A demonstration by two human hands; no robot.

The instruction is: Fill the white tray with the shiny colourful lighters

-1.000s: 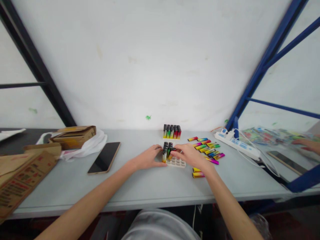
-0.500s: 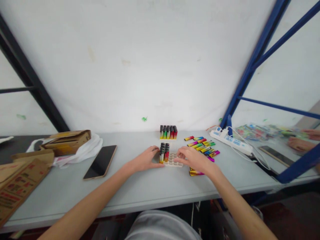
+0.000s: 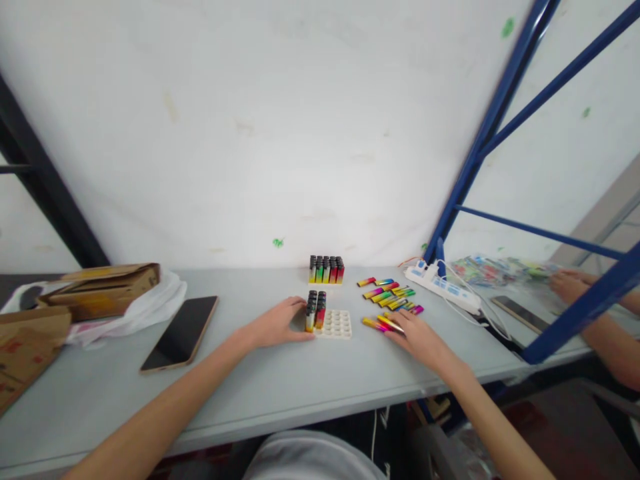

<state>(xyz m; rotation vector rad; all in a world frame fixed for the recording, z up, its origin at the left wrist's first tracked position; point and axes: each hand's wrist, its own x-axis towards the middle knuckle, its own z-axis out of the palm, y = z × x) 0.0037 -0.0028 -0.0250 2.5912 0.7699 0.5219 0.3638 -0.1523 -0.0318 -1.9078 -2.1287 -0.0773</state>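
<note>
My left hand [image 3: 281, 324] rests at the left end of a white tray with round holes [image 3: 338, 325], its thumb in front and fingers behind, gripping that end. Lighters with black tops [image 3: 315, 311] stand upright in two rows at the tray's left side; the holes to the right show bare. Farther right, my right hand [image 3: 414, 336] is down at a small group of loose metallic lighters. Between its thumb and fingers lies a yellow lighter [image 3: 391, 324], partly covered by the fingertips.
A filled lighter block [image 3: 326, 271] stands near the wall. Loose coloured lighters [image 3: 387, 293] lie right of it. A power strip [image 3: 443, 288] with cables is farther right, beside a blue frame. At left are a phone [image 3: 181, 333], cardboard boxes and a white bag. Another person's hands work at far right.
My right hand has moved right, from above the tray's holes to the loose lighters. My left hand stays at the tray's left end. The view has shifted slightly right.
</note>
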